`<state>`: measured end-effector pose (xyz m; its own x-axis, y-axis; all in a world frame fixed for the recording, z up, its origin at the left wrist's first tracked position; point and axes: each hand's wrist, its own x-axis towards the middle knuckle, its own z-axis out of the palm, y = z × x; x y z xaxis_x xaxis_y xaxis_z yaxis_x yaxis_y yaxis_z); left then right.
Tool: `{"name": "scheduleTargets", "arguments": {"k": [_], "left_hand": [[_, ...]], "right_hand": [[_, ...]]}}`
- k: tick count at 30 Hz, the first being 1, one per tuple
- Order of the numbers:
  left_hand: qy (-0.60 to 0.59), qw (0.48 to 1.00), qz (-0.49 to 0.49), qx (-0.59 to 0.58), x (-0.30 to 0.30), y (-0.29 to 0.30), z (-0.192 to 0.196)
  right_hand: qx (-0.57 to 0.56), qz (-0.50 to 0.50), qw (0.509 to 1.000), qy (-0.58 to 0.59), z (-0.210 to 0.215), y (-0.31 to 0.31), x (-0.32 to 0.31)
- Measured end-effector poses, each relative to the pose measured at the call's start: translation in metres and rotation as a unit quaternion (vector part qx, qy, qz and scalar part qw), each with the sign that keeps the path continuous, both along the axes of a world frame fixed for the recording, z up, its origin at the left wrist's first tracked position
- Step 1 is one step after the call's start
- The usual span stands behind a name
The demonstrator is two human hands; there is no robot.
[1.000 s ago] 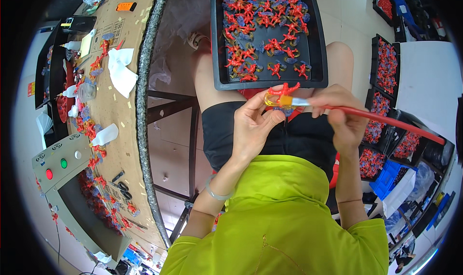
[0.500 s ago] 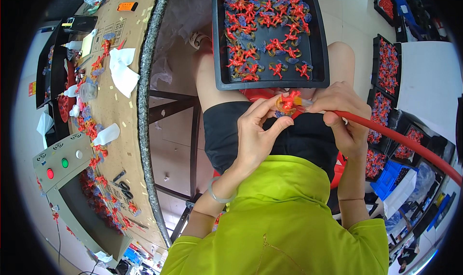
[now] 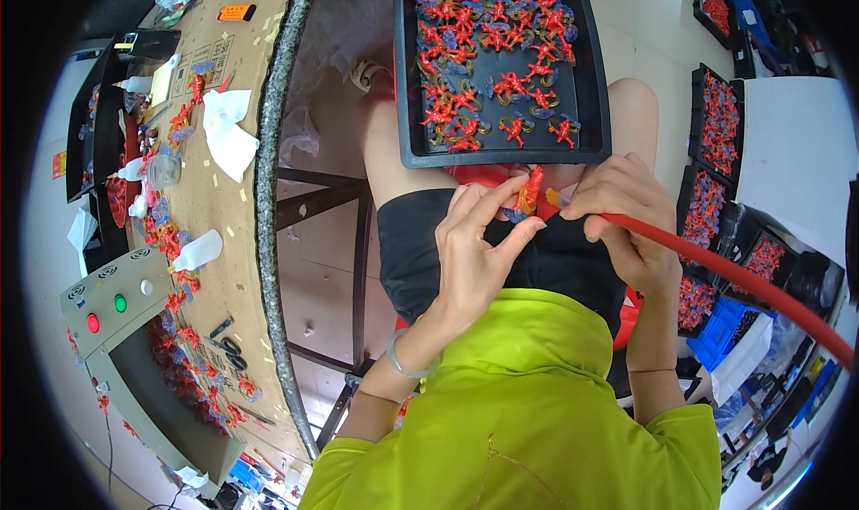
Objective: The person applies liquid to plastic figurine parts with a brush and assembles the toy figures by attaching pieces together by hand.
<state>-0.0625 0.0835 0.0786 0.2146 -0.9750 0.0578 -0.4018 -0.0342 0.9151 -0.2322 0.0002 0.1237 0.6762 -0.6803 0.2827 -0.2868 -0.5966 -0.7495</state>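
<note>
While the left hand [image 3: 479, 259] pinches a small red figure [image 3: 531, 191] below the black lap tray [image 3: 404, 89], the right hand [image 3: 626, 215] grips a red hose [image 3: 716, 264], seemingly mid-cleaning; steady aim matters next.

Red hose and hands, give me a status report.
Left hand pinching small red piece. Right hand gripping red hose end against it. Black tray of red pieces on lap just beyond; nothing between the hands.

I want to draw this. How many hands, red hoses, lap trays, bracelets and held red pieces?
Hands: 2, left hand, right hand
Red hose: 1
Lap tray: 1
Bracelet: 1
Held red piece: 1
Total: 6
</note>
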Motion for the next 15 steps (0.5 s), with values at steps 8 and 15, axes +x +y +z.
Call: {"name": "scheduleTargets", "arguments": {"k": [8,15], "left_hand": [[0.46,0.874,-0.002,0.157,0.004,0.004,-0.003],[0.523,0.832,-0.006,0.184,0.007,0.003,-0.007]], "right_hand": [[0.114,-0.026,0.981,-0.152,-0.005,-0.003,-0.006],[0.377,-0.11,0.895,-0.211,-0.025,0.006,0.008]]}}
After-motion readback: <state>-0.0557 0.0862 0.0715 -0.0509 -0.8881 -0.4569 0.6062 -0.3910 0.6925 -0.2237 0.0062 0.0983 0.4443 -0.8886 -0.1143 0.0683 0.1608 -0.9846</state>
